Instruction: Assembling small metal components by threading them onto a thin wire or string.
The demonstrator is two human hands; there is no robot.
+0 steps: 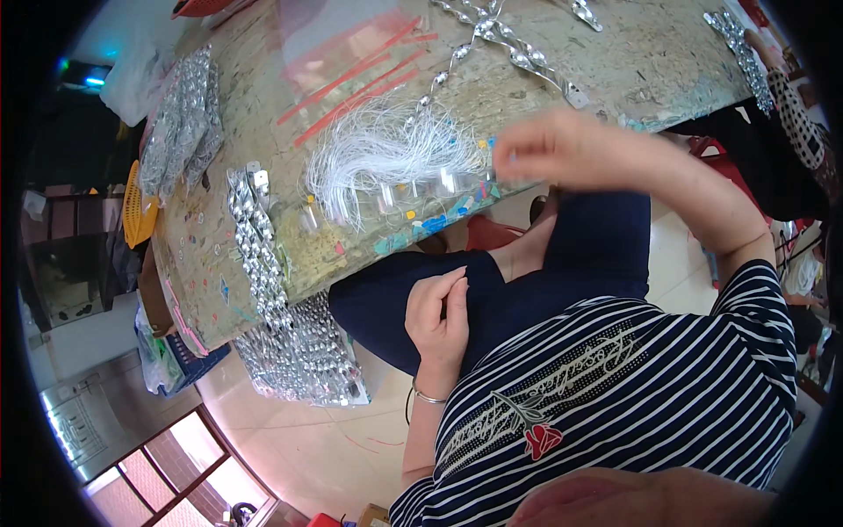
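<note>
My left hand (437,318) is above my lap with thumb and fingers pinched together. Whatever is between its fingertips is too small to make out. Over the table's near edge, my right hand (549,151) is raised, blurred by motion, its fingers curled in. I cannot make out anything in them. Just left of the right hand lies a loose bundle of fine white threads (386,158) on the table. Small clear plastic pieces (448,182) sit along its near side. Twisted silver strips (486,33) lie beyond it.
Silver twisted strips (256,237) hang over the worn table's (667,75) near left edge, above a bundle (303,351). Bagged silver strips (183,123) and a yellow basket (139,206) stand left. Red strips (351,88) lie farther back. Another person's hand (762,51) is far right.
</note>
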